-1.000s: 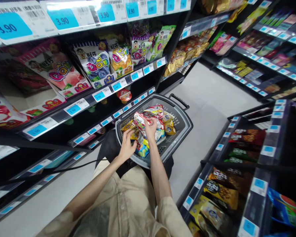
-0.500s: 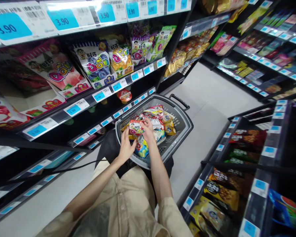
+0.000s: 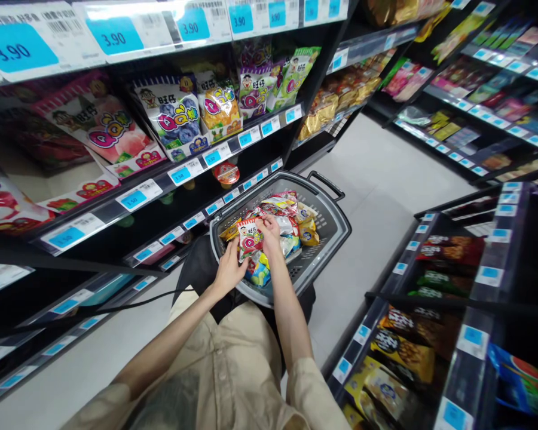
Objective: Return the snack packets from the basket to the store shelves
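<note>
Between my two hands is a small red-and-white bag of gummy candy (image 3: 251,236), its printed front facing up. My left hand (image 3: 230,267) grips its lower left edge. At the upper right edge, my right hand (image 3: 269,233) pinches the bag with thumb and fingers. Below lies a grey shopping basket (image 3: 325,254) resting on my lap, holding several bright snack packets. A yellow packet (image 3: 308,232) sits to the right of my right hand, and a blue-and-green packet (image 3: 258,272) lies under the candy bag.
On the left, a shelf (image 3: 179,174) with price tags holds more gummy candy bags (image 3: 170,113). A low rack of snack bags (image 3: 403,352) stands on the right. Pale floor (image 3: 363,173) runs ahead toward further shelves (image 3: 488,113).
The candy bag has tilted so more of its front shows, and its left edge sits slightly lower. My left hand has shifted slightly down with it. The basket stays put.
</note>
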`<state>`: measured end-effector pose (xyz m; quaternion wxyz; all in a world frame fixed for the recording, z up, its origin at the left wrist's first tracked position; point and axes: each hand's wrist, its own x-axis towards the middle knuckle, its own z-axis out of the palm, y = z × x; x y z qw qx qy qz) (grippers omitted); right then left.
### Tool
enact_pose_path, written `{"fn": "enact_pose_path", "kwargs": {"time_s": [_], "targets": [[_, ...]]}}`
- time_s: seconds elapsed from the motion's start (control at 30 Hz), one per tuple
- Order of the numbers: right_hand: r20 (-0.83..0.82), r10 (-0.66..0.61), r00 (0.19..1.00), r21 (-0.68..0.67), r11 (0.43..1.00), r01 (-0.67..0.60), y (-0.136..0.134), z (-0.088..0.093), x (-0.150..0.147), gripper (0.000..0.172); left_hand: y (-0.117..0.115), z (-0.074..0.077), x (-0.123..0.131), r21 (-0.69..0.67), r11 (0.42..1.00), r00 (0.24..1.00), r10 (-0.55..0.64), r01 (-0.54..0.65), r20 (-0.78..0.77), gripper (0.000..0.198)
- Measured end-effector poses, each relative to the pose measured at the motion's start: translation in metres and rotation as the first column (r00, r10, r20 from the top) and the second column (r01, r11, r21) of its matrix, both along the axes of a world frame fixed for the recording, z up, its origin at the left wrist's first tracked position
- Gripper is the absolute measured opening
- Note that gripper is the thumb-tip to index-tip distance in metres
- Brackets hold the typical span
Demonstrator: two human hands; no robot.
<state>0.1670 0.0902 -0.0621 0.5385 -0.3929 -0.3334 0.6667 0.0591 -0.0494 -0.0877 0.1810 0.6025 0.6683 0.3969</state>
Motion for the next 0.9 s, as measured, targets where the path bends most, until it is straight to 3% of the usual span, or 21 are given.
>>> {"fn": "enact_pose_path", "kwargs": {"time_s": [0.23,0.43,0.7,0.9], "targets": [[0.122,-0.004,0.992,0.081,0.997,-0.006,0.003,-0.009,-0.002,0.047,0.0,-0.005,-0.002,-0.026,1.0,0.999,-0.017,0.016,-0.03,0.074],[0.136,0.038,0.99,0.139,0.989,-0.057,0.001,-0.003,-0.004,0.046,-0.002,-0.009,-0.003,-0.039,0.999,0.997,-0.018,0.015,-0.078,0.068],[0.031,0.09,0.995,0.065,0.994,-0.092,-0.004,0.007,-0.001,0.06,-0.001,-0.007,0.0,-0.003,1.0,0.994,-0.012,0.012,-0.111,0.064],[0.04,0.062,0.997,0.039,0.997,-0.063,-0.002,0.007,-0.002,0.059,-0.001,-0.007,0.0,-0.008,1.0,0.994,-0.023,0.022,-0.107,0.063]]}}
